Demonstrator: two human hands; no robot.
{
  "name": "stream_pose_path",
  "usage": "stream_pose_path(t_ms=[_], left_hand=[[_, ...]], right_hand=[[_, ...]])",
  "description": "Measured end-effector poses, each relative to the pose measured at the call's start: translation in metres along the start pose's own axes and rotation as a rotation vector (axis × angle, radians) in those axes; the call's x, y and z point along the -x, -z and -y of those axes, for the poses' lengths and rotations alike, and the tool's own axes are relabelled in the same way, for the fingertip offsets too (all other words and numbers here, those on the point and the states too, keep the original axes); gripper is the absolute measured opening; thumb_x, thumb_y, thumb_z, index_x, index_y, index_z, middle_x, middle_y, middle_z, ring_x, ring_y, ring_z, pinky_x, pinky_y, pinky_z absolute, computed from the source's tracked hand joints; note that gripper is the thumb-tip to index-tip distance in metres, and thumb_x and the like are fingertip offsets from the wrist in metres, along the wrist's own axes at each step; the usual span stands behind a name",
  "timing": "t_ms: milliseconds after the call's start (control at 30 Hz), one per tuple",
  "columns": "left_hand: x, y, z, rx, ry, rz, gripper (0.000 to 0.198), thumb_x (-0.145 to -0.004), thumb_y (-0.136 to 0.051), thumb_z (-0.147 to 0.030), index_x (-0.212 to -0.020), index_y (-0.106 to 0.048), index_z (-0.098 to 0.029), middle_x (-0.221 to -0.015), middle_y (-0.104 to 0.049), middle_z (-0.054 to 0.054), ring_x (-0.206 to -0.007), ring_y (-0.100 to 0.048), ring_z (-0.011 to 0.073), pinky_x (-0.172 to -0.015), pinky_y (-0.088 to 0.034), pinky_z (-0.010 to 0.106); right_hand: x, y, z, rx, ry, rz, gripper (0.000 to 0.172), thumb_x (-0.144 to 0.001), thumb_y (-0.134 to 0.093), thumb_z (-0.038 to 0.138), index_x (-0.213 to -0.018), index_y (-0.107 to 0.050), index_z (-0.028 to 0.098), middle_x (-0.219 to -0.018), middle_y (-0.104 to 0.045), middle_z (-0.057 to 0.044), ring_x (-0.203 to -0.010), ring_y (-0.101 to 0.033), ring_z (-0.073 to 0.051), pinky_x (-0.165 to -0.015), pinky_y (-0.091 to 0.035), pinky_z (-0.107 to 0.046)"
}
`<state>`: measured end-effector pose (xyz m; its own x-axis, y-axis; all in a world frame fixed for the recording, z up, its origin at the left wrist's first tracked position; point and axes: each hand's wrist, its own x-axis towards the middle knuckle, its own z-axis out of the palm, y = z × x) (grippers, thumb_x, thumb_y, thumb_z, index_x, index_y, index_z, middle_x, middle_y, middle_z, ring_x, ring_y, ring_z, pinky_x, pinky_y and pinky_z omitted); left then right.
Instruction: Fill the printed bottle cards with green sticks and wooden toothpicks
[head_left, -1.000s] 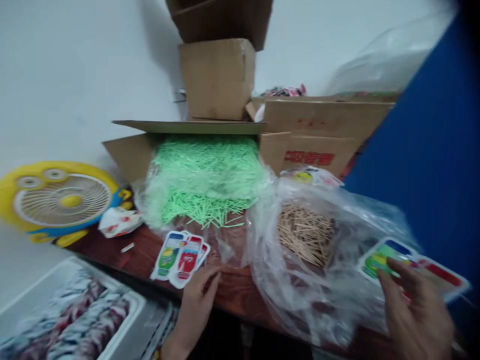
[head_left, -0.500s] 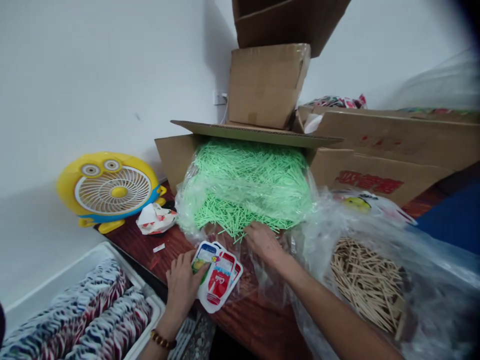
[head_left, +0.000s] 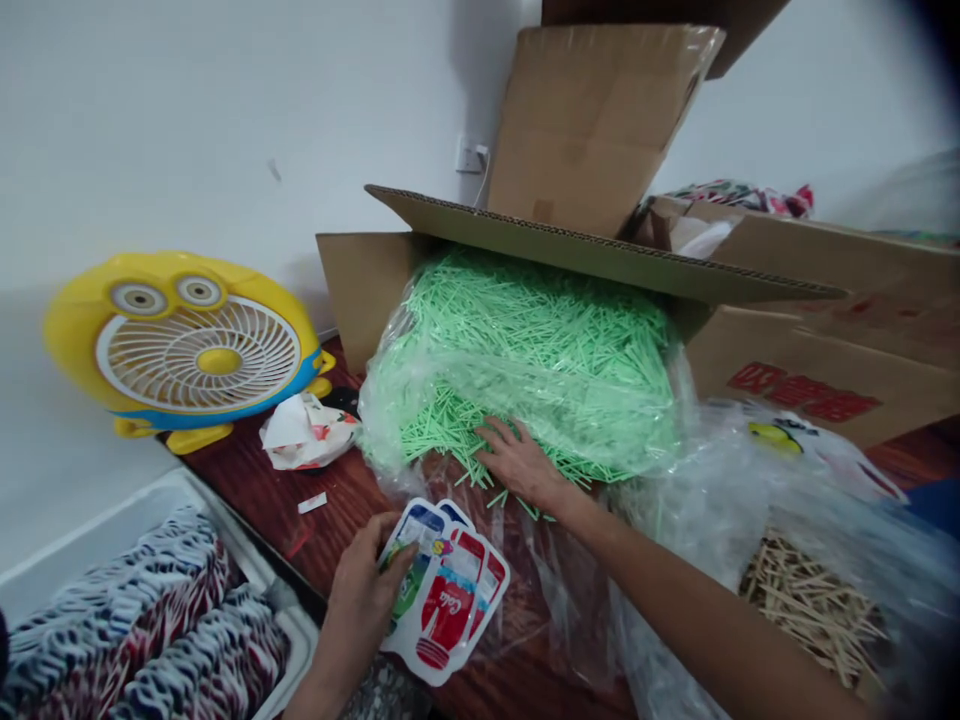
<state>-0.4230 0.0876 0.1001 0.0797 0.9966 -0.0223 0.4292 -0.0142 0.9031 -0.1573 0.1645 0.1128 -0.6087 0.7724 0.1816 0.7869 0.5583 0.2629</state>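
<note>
Green sticks [head_left: 525,350] heaped, bagged; right hand [head_left: 521,465] flat, open; left hand [head_left: 364,590] pinching pouches [head_left: 450,595].

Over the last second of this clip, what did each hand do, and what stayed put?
The right hand let go of the coloured packet it was touching at far right and crossed over to the green sticks, where its fingers now rest at the front of the pile. The left hand closed its grip on the printed sachets. The yellow fan, cardboard box and wooden sticks kept their places.

A yellow fan [head_left: 184,350] stands beside crumpled paper [head_left: 304,432] near stacked cardboard boxes [head_left: 600,110].
</note>
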Motion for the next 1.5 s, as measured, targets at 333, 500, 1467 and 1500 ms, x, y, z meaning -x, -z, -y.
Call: stream_pose_path(t_ms=[333, 500, 1467, 1500], left_hand=[[0.003, 0.005, -0.005, 0.265, 0.171, 0.118, 0.019, -0.077, -0.065, -0.039, -0.079, -0.062, -0.020, -0.071, -0.067, -0.002, -0.063, -0.060, 0.0166, -0.059, -0.047, 0.022], [0.004, 0.002, -0.008, 0.486, 0.303, 0.193, 0.024, -0.075, -0.067, -0.042, -0.079, -0.059, -0.019, -0.063, -0.065, -0.003, -0.054, -0.061, 0.0167, -0.049, -0.046, 0.023], [0.012, -0.004, -0.022, 0.714, 0.414, 0.187, 0.031, -0.067, -0.076, -0.030, -0.092, -0.062, -0.018, -0.071, -0.074, 0.000, -0.056, -0.069, 0.0187, -0.054, -0.054, 0.027], [0.012, -0.004, -0.022, 0.708, 0.414, 0.189, 0.032, -0.067, -0.076, -0.030, -0.093, -0.062, -0.018, -0.072, -0.075, 0.000, -0.057, -0.069, 0.0194, -0.055, -0.054, 0.028]], right_hand=[[-0.001, -0.009, -0.004, -0.222, 0.014, -0.082, 0.027, -0.087, -0.046, 0.005, -0.109, -0.058, 0.015, -0.117, -0.061, -0.011, -0.132, -0.035, -0.027, -0.110, -0.019, -0.053], [-0.001, 0.005, -0.001, -0.386, -0.072, -0.156, 0.030, -0.087, -0.040, 0.002, -0.109, -0.056, 0.016, -0.109, -0.064, -0.011, -0.121, -0.047, -0.023, -0.107, -0.023, -0.051], [0.058, 0.008, 0.030, -1.406, -0.997, -0.427, 0.029, -0.070, -0.056, 0.043, -0.083, -0.058, 0.018, -0.064, -0.056, 0.002, -0.058, -0.048, -0.015, -0.058, -0.041, -0.028], [0.062, 0.006, 0.032, -1.427, -1.020, -0.454, 0.031, -0.069, -0.056, 0.045, -0.083, -0.058, 0.017, -0.064, -0.056, 0.001, -0.058, -0.049, -0.015, -0.058, -0.041, -0.028]])
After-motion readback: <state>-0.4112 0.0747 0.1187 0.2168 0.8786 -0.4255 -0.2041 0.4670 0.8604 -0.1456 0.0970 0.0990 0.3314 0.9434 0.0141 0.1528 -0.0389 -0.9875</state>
